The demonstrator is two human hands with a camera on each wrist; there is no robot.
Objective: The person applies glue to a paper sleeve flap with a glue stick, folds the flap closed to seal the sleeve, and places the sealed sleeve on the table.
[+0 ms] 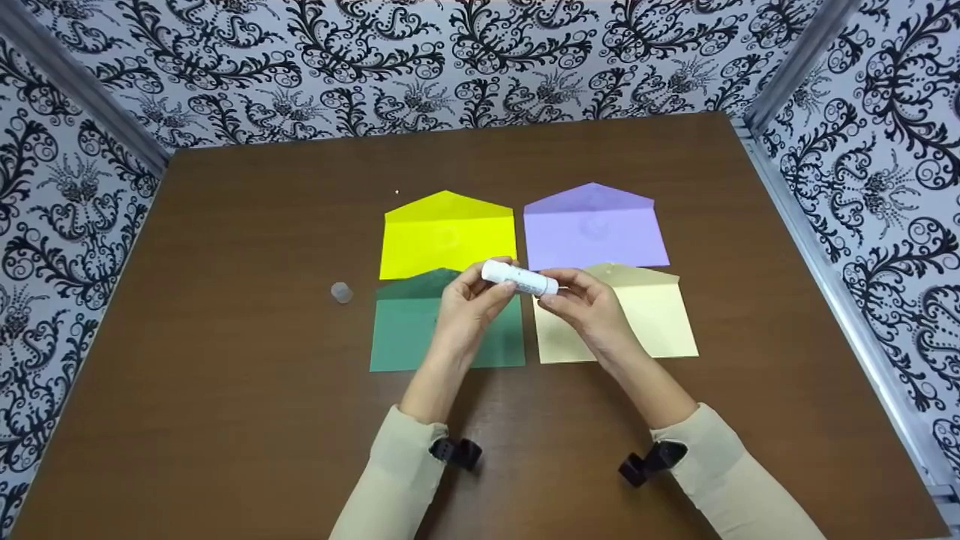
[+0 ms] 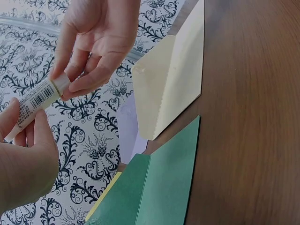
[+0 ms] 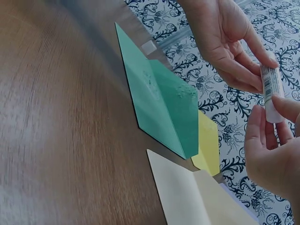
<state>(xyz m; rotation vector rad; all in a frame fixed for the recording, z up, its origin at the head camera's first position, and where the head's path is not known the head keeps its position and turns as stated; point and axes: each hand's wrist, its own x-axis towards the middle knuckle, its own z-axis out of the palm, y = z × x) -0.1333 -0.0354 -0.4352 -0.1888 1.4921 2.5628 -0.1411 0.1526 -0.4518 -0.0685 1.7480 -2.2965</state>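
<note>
A white glue stick (image 1: pixel 525 280) is held level above the middle of the table, its barcode label visible in the left wrist view. My left hand (image 1: pixel 466 309) grips the tube around its body near one end. The thumb and fingers of my right hand (image 1: pixel 591 306) pinch the other end, the base. Under the hands lie open envelopes with raised flaps: a green envelope (image 1: pixel 409 334) below the left and a cream envelope (image 1: pixel 660 322) below the right. Behind them lie a yellow envelope (image 1: pixel 450 236) and a purple envelope (image 1: pixel 592 232). Shiny smears show on the green one in the right wrist view.
A small translucent cap (image 1: pixel 341 292) stands on the brown table (image 1: pixel 247 375), left of the envelopes. Patterned black-and-white walls (image 1: pixel 390 67) border the table at the back and sides, with a metal rail (image 1: pixel 825 285) along the right edge.
</note>
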